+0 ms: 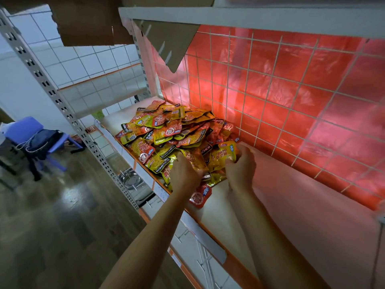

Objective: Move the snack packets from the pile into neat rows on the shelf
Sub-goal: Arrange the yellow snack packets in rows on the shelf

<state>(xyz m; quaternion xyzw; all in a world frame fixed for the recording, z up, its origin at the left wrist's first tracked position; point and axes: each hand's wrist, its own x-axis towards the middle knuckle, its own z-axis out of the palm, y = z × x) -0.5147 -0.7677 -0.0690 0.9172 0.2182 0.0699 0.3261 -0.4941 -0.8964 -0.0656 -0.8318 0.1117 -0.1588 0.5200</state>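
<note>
Pile of snack packets (166, 132) is heaped at far-left end of shelf (312, 226), against wire grid (291, 90). A yellow packet (224, 155) is gripped upright by R hand (241, 165) at pile's near edge. L hand (184, 174) is laid on pile, fingers hidden, so grip can't be told.

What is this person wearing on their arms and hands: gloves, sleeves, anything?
Nothing that shows. The left hand and right hand have no gloves, and no rings, watch or bracelet can be seen. Both arms are uncovered down to the picture's edge, with no sleeve in view.
</note>
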